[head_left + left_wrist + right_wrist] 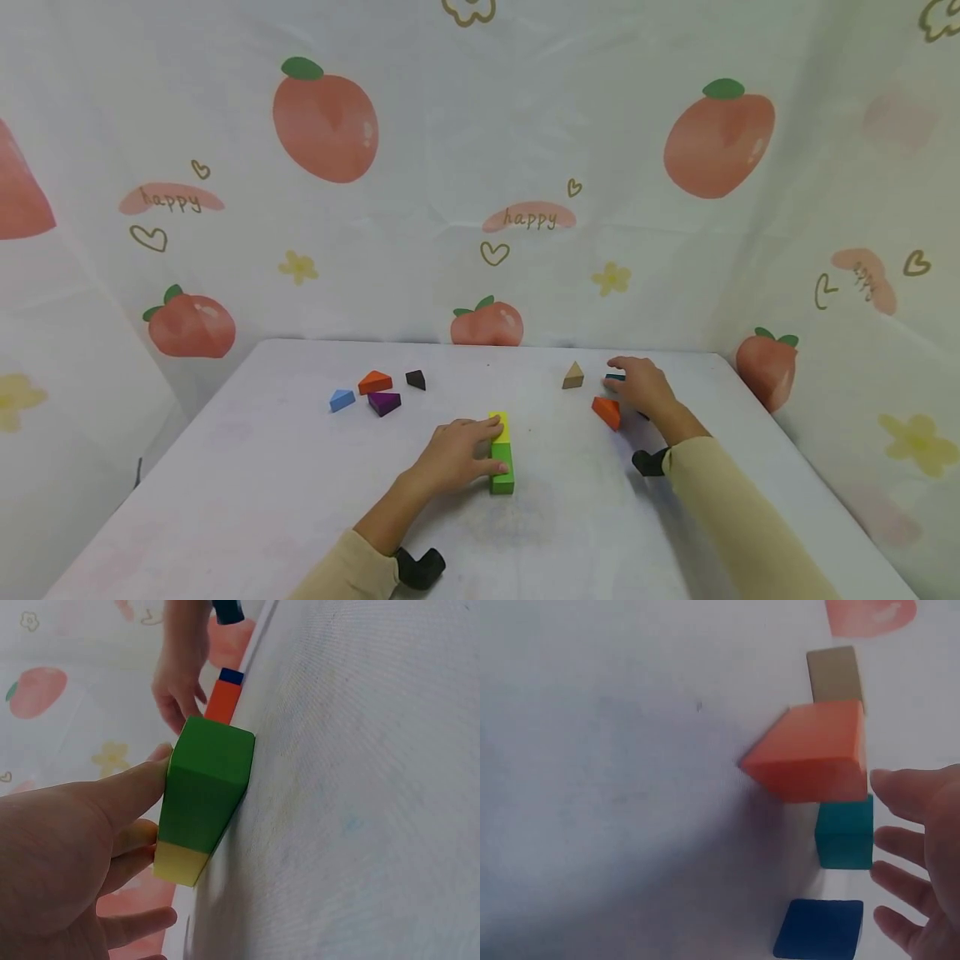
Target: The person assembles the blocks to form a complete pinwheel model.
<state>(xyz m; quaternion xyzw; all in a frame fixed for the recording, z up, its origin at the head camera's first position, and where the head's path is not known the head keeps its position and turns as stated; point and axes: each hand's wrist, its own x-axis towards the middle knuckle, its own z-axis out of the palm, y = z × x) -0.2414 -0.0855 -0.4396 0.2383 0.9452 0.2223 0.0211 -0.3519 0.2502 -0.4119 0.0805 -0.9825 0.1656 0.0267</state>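
My left hand (pixel 452 457) rests on two blocks set end to end, its thumb on the green block (pixel 502 479) and a fingertip on the yellow block (pixel 503 429). In the left wrist view the green block (pixel 206 787) stands nearer the camera than the yellow one. Over the right side of the table, my right hand (pixel 647 388) reaches above a teal block (pixel 845 832), fingers apart and holding nothing. An orange wedge (pixel 814 754) lies beside the teal block. A dark blue block (pixel 820 928) is on its other side, mostly hidden by the hand in the head view.
A tan triangular block (pixel 573 377) stands left of the right hand. Farther left are a light blue triangle (pixel 342 401), an orange triangle (pixel 375 382), a purple triangle (pixel 385 403) and a dark block (pixel 416 380). A patterned cloth (pixel 420 167) rises behind the white table (pixel 300 500).
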